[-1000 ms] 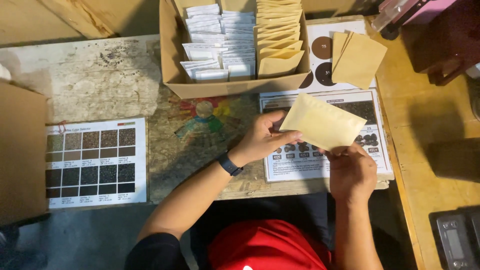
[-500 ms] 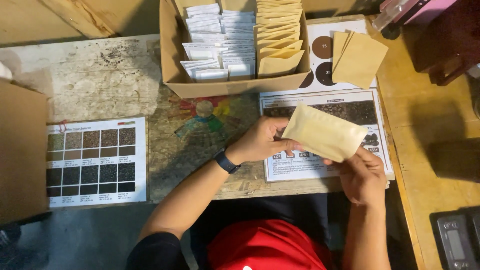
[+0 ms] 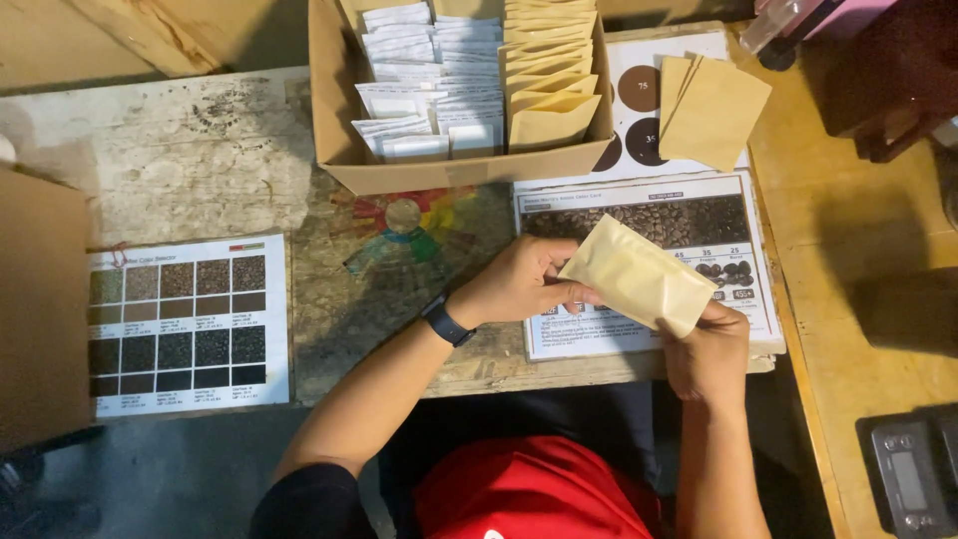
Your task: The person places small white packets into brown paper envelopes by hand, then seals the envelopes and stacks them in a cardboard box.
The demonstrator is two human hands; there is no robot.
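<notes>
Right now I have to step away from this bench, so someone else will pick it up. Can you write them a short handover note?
Left hand: grips the left end of a tan paper pouch.
Right hand: pinches the pouch's lower right corner. The pouch is held tilted above a printed chart sheet.
Cardboard box behind: white packets on its left, a row of tan pouches on its right.
Three or so loose tan pouches lie to the right of the box.
Done: many pouches stand filed in the box.
Left: the pouch in hand and the loose ones are not yet in the box.
</notes>
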